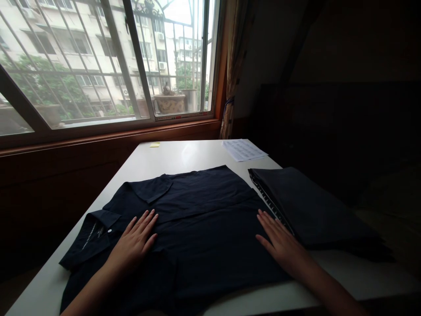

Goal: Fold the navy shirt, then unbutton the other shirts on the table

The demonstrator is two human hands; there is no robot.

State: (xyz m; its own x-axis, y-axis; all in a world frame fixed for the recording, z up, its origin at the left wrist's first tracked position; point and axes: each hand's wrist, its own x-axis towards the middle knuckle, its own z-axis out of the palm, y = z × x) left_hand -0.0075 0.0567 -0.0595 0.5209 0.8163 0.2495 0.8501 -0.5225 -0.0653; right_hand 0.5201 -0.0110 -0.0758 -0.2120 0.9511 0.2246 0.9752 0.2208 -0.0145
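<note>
Pressing shirt (204,210) flat on bench (184,156), left hand (136,239) and right hand (279,239) palms down, grip open. Probably needs a pinch on an edge next.

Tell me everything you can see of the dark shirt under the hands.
The shirt is dark navy, thin woven-looking cloth, spread flat on the white table, partly folded, with its collar and a button toward the left. The left hand and right hand lie flat on it. A folded dark garment lies beside its right edge.
</note>
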